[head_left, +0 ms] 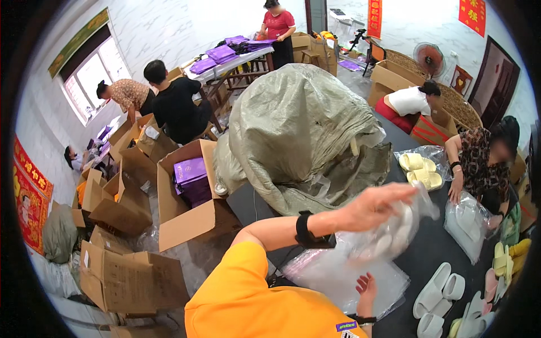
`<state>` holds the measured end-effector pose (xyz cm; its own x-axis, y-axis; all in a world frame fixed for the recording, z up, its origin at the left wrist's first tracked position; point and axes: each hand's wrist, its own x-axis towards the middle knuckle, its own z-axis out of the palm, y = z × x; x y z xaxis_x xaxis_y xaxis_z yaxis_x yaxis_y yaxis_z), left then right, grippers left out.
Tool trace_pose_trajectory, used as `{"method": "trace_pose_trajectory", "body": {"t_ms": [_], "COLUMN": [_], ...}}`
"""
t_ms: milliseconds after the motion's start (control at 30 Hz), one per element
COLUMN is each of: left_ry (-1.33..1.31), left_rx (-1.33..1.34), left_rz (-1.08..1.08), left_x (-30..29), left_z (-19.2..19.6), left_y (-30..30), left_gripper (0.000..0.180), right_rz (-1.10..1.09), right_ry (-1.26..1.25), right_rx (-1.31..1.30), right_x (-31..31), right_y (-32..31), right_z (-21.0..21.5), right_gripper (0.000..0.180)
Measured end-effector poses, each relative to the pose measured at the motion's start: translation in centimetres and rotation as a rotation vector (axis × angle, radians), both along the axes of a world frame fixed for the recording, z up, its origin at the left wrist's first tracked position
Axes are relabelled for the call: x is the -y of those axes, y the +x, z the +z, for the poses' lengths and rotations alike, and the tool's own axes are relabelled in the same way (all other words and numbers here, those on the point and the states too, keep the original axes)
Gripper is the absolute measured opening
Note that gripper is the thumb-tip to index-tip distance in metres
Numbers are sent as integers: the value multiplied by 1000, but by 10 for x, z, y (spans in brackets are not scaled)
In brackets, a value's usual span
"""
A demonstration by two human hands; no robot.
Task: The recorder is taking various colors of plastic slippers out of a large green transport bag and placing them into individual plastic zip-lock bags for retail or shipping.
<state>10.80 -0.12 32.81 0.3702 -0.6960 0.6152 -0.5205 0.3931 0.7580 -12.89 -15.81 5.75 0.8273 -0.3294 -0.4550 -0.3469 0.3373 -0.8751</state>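
My left arm, in an orange sleeve with a black watch, reaches across to the right. My left hand [376, 206] grips the top of a clear plastic bag [431, 207], smeared by motion. Pale slippers [389, 236] show through the plastic, hanging over the table. Lower down, my right hand [366, 288] is raised beside a stack of flat clear bags [338, 276], its fingers apart and holding nothing. To its right, a pair of white slippers [439, 290] lies on the dark tabletop.
A large greenish sack [298, 129] covers the table's far part. Bagged yellow slippers [420, 169] lie near a co-worker [484, 163], whose hands are at another slipper bag [466, 219]. More slippers [501, 265] crowd the right edge. Open cardboard boxes [132, 281] stand at left.
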Motion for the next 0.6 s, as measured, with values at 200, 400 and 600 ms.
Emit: {"method": "trace_pose_trajectory", "body": {"t_ms": [200, 400, 600], "left_ry": [-37, 87, 765], "left_rx": [-751, -894, -772], "left_rz": [-470, -132, 262], "left_x": [7, 7, -51], "left_z": [-1, -115, -248], "left_y": [-45, -22, -18], "left_gripper": [64, 64, 47], "right_rz": [-232, -415, -474], "right_ry": [447, 501, 275], "right_rx": [186, 334, -33], "right_x": [13, 25, 40], "right_y": [-1, -64, -116], "right_z": [8, 19, -44], "right_gripper": [62, 57, 44]}}
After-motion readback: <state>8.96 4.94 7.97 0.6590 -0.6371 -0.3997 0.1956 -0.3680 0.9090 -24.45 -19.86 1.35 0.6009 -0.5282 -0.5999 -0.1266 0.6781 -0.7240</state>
